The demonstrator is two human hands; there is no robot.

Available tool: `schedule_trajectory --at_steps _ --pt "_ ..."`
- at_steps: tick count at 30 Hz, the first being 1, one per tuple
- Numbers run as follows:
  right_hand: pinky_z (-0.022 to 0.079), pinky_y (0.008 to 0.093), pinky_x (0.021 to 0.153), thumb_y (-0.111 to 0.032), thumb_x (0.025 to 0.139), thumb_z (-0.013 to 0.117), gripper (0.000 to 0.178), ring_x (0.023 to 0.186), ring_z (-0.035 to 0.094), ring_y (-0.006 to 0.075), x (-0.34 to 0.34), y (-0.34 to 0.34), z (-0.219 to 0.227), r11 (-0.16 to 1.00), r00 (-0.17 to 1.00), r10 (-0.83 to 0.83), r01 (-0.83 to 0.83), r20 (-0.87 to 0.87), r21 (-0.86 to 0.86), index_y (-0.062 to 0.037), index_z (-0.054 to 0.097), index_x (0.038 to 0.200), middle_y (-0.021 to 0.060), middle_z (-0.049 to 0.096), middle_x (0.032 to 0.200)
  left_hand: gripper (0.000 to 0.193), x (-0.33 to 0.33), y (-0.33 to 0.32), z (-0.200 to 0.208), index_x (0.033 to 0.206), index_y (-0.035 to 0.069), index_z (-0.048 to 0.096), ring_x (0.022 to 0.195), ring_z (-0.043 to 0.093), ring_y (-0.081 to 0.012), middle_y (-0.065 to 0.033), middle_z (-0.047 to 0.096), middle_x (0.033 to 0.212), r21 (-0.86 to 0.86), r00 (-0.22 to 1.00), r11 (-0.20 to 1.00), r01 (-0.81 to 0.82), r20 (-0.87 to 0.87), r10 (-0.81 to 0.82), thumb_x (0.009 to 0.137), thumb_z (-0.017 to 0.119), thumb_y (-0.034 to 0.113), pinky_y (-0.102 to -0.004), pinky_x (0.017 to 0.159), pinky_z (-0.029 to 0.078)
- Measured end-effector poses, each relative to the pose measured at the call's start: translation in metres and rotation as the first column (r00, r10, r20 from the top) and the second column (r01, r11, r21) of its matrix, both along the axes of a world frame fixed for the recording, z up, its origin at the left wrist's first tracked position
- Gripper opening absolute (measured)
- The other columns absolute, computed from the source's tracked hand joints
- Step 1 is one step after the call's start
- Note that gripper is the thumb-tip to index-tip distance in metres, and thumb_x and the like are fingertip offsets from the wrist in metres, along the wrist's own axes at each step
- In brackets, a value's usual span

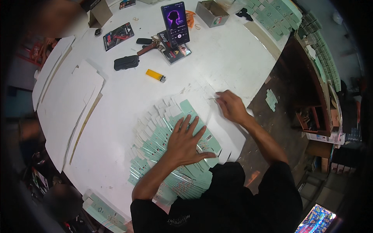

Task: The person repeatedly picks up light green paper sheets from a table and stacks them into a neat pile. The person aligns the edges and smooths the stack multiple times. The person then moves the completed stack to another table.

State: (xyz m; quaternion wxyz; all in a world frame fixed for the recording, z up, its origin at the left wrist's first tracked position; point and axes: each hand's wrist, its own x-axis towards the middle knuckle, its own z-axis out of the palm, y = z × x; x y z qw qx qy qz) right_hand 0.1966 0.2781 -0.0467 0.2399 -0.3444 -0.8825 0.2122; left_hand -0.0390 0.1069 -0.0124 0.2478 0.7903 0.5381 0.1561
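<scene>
A fanned spread of flat mint-green and white carton blanks [155, 139] lies on the white table [233, 58] in front of me. My left hand [186, 141] presses flat on this spread, fingers apart. My right hand [232, 106] is at the spread's far right edge, fingers pinched on a thin stick [213, 98] whose tip touches the white flaps there.
Beyond the spread lie a yellow lighter [155, 75], a black pouch [126, 62], keys, and a phone [175, 23] propped upright. Large white sheets [66, 105] are stacked at left. More green blanks [276, 15] are piled at far right, a small open box [211, 13] beside them.
</scene>
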Motion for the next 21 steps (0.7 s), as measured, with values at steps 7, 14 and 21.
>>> schedule_trajectory --at_steps 7,14,21 --pt "0.052 0.0524 0.089 -0.025 0.093 0.078 0.046 0.106 0.064 0.0384 0.016 -0.115 0.026 0.895 0.865 -0.444 0.438 0.235 0.079 0.0033 0.065 0.127 0.023 0.064 0.113 0.059 0.01 -0.003 -0.007 0.134 0.007 0.071 0.152 0.033 -0.0482 -0.0269 0.049 0.155 0.052 0.99 0.995 -0.09 -0.099 0.095 0.099 0.061 0.053 -0.0629 0.126 0.016" --pt "0.025 0.0716 0.12 -0.025 0.099 0.069 0.072 0.152 0.023 0.061 0.007 -0.126 -0.026 0.961 0.911 -0.263 0.275 0.317 0.007 0.0063 0.038 0.156 0.0395 0.026 0.163 0.049 0.012 -0.008 -0.014 0.139 0.018 0.07 0.155 0.026 -0.0519 -0.0266 0.043 0.16 0.15 0.986 0.985 -0.081 -0.13 0.101 0.102 0.058 0.048 -0.072 0.124 0.009" --pt "0.016 0.0687 0.126 -0.013 0.097 0.066 0.067 0.158 0.026 0.0421 -0.007 -0.002 0.007 0.973 0.852 0.223 -0.226 0.474 -0.05 -0.0081 0.042 0.159 0.0138 0.034 0.17 0.051 0.012 -0.003 -0.01 0.14 0.02 0.07 0.154 0.024 -0.0559 -0.0287 0.041 0.161 0.123 0.975 0.992 -0.035 -0.213 0.061 0.102 0.057 0.051 -0.0731 0.124 0.008"
